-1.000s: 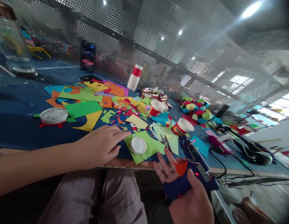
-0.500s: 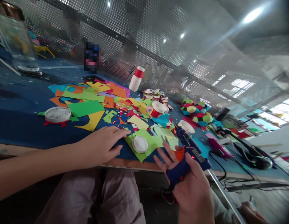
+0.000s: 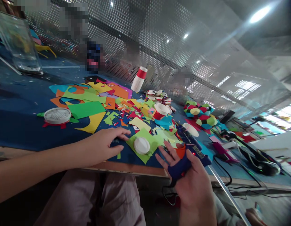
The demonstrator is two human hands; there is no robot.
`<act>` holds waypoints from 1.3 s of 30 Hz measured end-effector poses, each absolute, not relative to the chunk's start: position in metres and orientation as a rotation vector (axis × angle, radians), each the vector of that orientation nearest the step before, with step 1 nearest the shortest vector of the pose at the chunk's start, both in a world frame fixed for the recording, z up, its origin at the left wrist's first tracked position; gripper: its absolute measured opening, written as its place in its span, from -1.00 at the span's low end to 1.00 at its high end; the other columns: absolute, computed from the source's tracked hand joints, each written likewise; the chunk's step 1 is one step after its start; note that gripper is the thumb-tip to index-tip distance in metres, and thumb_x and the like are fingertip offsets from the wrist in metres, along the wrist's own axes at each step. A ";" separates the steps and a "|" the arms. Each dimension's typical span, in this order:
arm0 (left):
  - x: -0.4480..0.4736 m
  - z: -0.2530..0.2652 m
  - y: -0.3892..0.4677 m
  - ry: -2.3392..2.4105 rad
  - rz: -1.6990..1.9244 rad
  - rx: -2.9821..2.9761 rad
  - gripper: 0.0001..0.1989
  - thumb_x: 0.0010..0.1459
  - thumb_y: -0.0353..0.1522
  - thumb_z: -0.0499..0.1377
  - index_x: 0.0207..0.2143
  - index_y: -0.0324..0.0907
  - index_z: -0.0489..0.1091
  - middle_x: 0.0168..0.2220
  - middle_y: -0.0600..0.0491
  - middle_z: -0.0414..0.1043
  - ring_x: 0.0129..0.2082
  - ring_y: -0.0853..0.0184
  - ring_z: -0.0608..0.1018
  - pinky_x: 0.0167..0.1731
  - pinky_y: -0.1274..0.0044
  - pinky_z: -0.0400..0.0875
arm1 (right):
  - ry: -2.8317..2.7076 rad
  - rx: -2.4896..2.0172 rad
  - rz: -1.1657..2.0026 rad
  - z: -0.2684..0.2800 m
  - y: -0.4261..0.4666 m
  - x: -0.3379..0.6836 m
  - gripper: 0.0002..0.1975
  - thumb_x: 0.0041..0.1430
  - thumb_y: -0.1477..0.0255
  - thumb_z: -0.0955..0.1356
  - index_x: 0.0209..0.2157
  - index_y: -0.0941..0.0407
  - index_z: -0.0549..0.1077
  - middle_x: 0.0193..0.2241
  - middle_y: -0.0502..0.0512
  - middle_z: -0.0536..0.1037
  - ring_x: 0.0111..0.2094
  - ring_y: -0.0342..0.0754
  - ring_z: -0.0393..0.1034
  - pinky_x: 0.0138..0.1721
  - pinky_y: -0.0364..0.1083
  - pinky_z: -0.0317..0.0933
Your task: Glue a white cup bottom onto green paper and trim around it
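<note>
A: Where's the glue gun?
B: The blue glue gun is held in the right hand, by the table's near edge. Its nozzle is pointed away, over the table. A small red light is lit on its side.

A: Grip?
B: Handle is laid across the palm and hooked by the thumb; the other fingers are spread. Whether the trigger is pressed cannot be told.

A: Left hand?
B: Left hand is rested palm-down, fingers loosely bent, thumb held apart. Nothing is seen gripped in it.

A: Between the hands?
B: A white disc is set on a light green sheet, near the left fingertips.

A: Farther out?
B: Blue table is littered with paper scraps. A turtle-like figure is placed left of them, a red-and-white cup at their right. A cup stack is stood behind. Paper balls and a pink tool are left at the right.
</note>
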State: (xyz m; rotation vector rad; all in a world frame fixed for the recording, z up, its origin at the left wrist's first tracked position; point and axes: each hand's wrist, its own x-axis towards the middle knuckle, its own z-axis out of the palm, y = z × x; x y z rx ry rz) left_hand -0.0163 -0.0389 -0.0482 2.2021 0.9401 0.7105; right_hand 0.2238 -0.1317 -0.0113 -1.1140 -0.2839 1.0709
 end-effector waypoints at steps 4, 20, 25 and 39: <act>-0.016 -0.046 -0.038 0.996 0.686 2.335 -0.57 0.16 -0.36 0.08 0.10 -0.18 0.34 0.07 -0.11 0.52 0.08 0.13 0.53 0.06 0.26 0.42 | -0.299 -1.123 1.073 -0.011 -0.129 0.225 -0.82 0.07 0.32 0.41 -0.29 0.11 0.47 -0.08 0.32 0.62 0.00 0.32 0.51 0.10 0.42 0.20; -0.003 -0.021 -0.013 0.543 0.314 3.358 -0.60 0.30 -0.57 -0.02 0.07 -0.13 0.43 -0.21 -0.08 0.61 -0.19 0.22 0.60 -0.21 0.42 0.35 | -0.335 -1.132 1.107 -0.008 -0.111 0.230 -0.74 0.06 0.31 0.39 -0.20 0.10 0.47 -0.09 0.32 0.61 -0.01 0.33 0.52 -0.03 0.42 0.34; 0.001 -0.019 -0.009 0.426 0.296 3.447 -0.56 0.32 -0.59 -0.10 0.06 -0.15 0.45 -0.27 -0.11 0.61 -0.20 0.21 0.58 -0.17 0.41 0.36 | -0.309 -1.162 1.123 -0.006 -0.107 0.231 -0.74 0.10 0.29 0.36 -0.18 0.10 0.44 -0.09 0.31 0.61 -0.04 0.29 0.54 -0.05 0.39 0.38; -0.021 -0.030 -0.009 0.624 0.550 2.939 -0.87 0.24 -0.43 0.21 -0.20 -0.10 0.53 -0.21 0.02 0.50 -0.14 0.22 0.48 -0.16 0.44 0.34 | -0.327 -1.129 1.125 -0.009 -0.106 0.234 -0.77 0.09 0.29 0.37 -0.23 0.11 0.46 -0.09 0.34 0.61 -0.02 0.35 0.52 -0.08 0.42 0.38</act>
